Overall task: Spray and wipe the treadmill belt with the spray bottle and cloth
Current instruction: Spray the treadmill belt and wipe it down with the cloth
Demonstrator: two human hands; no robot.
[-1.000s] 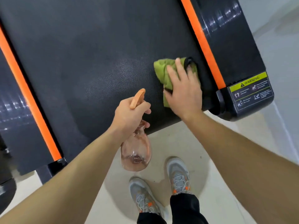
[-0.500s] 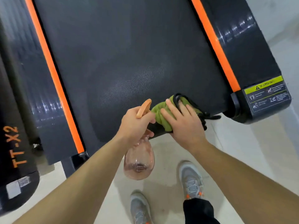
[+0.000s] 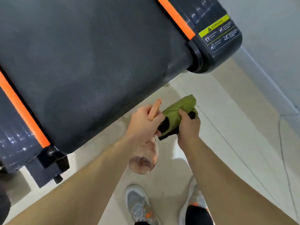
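Note:
The black treadmill belt point(image 3: 90, 62) fills the upper left, its rear edge running diagonally above my hands. My left hand point(image 3: 143, 122) grips the neck of a clear pinkish spray bottle point(image 3: 144, 158) with an orange trigger; the bottle hangs below the hand over the floor. My right hand point(image 3: 188, 127) holds a bunched green cloth point(image 3: 177, 109) with black trim, lifted off the belt and held in the air just behind the belt's rear edge, right beside the left hand.
Orange strips point(image 3: 176, 17) border the belt on both sides. A black end cap with a yellow warning label point(image 3: 218, 33) sits at the right rear corner, another black end bracket point(image 3: 50, 161) at the left. My grey shoes point(image 3: 138, 205) stand on the pale tiled floor.
The right hand dragged the cloth down the belt, off its rear edge, and now holds it bunched in the air. The left hand kept the bottle. The view shifted back from the treadmill.

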